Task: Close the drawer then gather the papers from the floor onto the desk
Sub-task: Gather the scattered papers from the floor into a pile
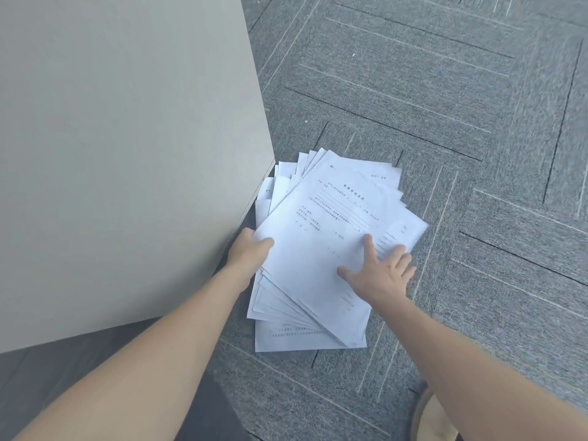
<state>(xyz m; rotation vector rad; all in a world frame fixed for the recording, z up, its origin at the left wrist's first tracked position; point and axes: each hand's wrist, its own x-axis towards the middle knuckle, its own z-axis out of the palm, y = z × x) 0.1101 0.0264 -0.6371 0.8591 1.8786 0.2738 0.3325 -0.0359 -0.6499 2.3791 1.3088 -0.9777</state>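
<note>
A fanned pile of white printed papers [321,230] lies on the grey carpet beside the desk's corner. My left hand [249,249] grips the pile's left edge, thumb on top of the top sheet, fingers hidden under the sheets. My right hand [380,272] presses flat on the pile's right side with fingers spread. The pale grey desk top [121,148] fills the left of the view, its corner just above the papers. No drawer is visible.
Grey carpet tiles [445,106] with light stripes stretch to the right and far side. The dark side of the desk [63,370] shows at lower left. A shoe tip [426,412] appears at the bottom right.
</note>
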